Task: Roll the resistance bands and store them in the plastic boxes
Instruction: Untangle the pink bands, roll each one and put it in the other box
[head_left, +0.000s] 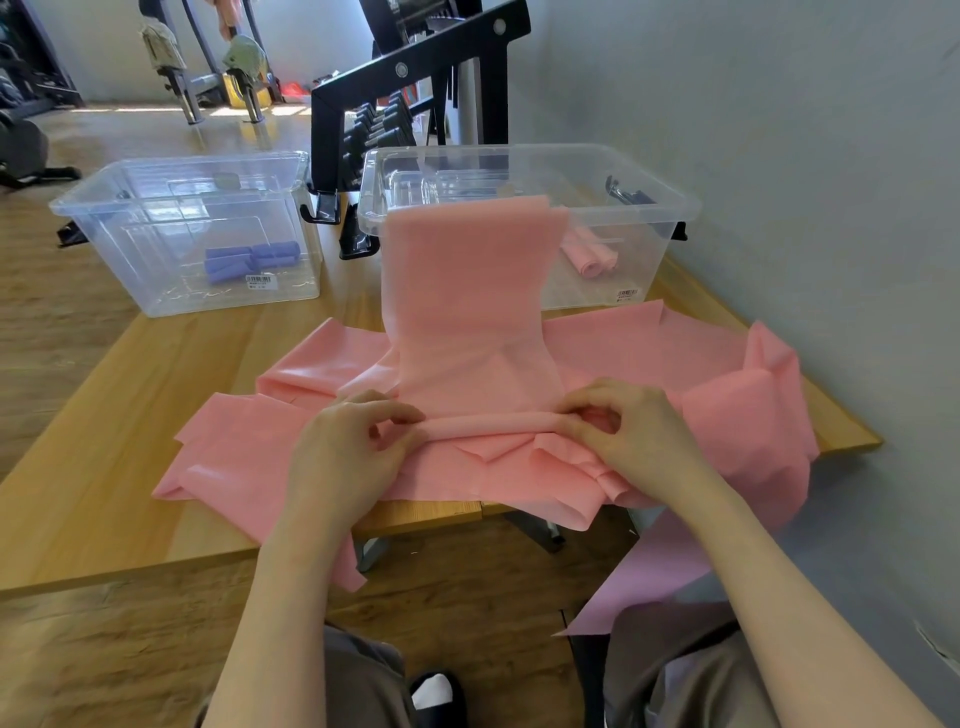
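Observation:
A long pink resistance band (467, 306) lies stretched from the table's near edge up over the front rim of the right clear plastic box (644, 197). Its near end is wound into a thin roll (491, 423). My left hand (353, 447) pinches the roll's left end and my right hand (628, 431) pinches its right end. More loose pink bands (249, 457) lie crumpled under and around the roll. Rolled pink bands (592, 257) sit inside the right box. The left clear box (171, 176) holds purple rolled bands (249, 260).
The wooden table (104, 447) stands against a grey wall on the right. One pink band (649, 566) hangs off the table's near edge toward my lap. A black dumbbell rack (410, 88) stands behind the boxes. Gym equipment fills the far floor.

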